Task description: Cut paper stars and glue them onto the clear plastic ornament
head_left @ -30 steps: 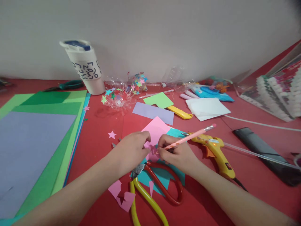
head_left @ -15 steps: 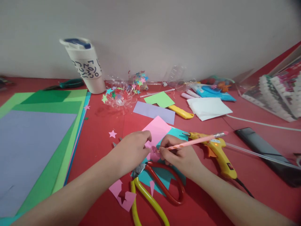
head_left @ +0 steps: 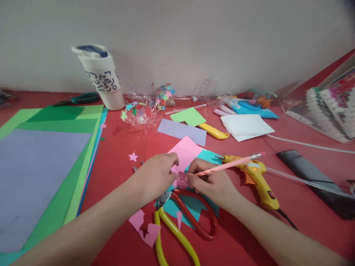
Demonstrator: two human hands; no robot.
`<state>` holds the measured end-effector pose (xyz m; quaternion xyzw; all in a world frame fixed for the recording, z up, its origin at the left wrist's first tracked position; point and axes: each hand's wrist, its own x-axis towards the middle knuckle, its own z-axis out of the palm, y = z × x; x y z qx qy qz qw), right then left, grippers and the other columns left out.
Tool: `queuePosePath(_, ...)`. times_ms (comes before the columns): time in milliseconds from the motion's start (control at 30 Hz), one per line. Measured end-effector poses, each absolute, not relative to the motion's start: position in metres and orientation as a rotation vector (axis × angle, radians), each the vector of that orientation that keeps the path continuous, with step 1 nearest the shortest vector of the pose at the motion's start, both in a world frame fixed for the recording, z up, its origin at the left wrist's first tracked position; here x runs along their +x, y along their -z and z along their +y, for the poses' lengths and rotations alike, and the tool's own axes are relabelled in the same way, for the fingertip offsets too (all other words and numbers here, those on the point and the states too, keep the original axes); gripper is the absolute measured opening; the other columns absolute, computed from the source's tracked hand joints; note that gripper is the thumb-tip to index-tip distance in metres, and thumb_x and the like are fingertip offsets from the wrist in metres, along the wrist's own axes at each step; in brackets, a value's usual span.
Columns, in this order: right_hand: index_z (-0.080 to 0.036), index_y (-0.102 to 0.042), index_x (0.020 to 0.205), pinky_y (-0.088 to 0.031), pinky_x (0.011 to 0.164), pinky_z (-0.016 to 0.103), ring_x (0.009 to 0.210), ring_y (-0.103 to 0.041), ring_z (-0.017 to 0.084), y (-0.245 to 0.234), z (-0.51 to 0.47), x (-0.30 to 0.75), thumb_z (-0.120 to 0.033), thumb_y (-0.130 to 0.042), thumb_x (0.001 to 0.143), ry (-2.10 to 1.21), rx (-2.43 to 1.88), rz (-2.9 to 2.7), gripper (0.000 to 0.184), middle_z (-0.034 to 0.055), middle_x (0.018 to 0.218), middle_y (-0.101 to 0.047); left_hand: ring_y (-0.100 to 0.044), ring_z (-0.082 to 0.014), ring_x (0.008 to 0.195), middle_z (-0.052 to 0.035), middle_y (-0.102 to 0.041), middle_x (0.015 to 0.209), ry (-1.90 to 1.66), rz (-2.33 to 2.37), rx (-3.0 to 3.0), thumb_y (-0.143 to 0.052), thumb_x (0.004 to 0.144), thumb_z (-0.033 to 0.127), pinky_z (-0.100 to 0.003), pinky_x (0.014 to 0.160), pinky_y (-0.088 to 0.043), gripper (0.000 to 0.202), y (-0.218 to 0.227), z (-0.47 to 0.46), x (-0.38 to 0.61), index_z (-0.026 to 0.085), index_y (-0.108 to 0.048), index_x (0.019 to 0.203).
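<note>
My right hand (head_left: 212, 183) is closed around a pink pencil (head_left: 226, 166), its eraser end pointing up and to the right. The pencil's tip meets a piece of pink paper (head_left: 185, 151) on a turquoise sheet (head_left: 209, 157). My left hand (head_left: 155, 171) has its fingers curled over the left side of that pink paper and holds it down. Just below my hands lie pliers or cutters with red and yellow handles (head_left: 177, 229). Metal tips stick out from behind my left hand. Pink scraps (head_left: 151, 234) with a star-shaped gap lie at lower left, and a pink paper star (head_left: 133, 157) lies beyond my left wrist.
A yellow glue gun (head_left: 255, 171) and a phone (head_left: 316, 184) lie to the right. Coloured sheets (head_left: 44, 177) are stacked at left, near a white tumbler (head_left: 102, 77). Farther back are a clear dish (head_left: 141, 114) with paper stars, a yellow cutter (head_left: 215, 131) and folded white paper (head_left: 246, 126).
The pencil's eraser end has shifted slightly left and down, tilting the pencil a little more upright. My left hand stays in place, and the objects around it look unmoved.
</note>
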<state>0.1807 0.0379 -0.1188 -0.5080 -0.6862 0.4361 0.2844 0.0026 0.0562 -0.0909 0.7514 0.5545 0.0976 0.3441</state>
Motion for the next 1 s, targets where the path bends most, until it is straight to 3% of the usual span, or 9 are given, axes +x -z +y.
queuePosePath(167, -0.022, -0.048, 0.066, -0.034, 0.043, 0.023, 0.045, -0.048, 0.012, 0.1179, 0.0378, 0.1802, -0.025, -0.051, 0.077, -1.181, -1.360, -1.820, 0.012, -0.0043, 0.052, -0.051, -0.049, -0.0141, 0.053, 0.0036, -0.053, 0.064, -0.226, 1.439, 1.935, -0.050, 0.076, 0.014, -0.025, 0.051, -0.034, 0.021, 0.0883, 0.0562, 0.0034, 0.021, -0.058, 0.093)
queuePosePath(1000, -0.022, -0.048, 0.066, -0.033, 0.043, 0.023, 0.045, -0.047, 0.012, 0.1189, 0.0388, 0.1791, -0.024, -0.050, 0.076, -1.184, -1.355, -1.802, 0.010, -0.0049, 0.053, -0.049, -0.049, -0.0149, 0.056, 0.0030, -0.053, 0.066, -0.263, 1.421, 1.947, -0.050, 0.074, 0.014, -0.026, 0.055, -0.033, 0.019, 0.0934, 0.0570, 0.0024, 0.021, -0.057, 0.090)
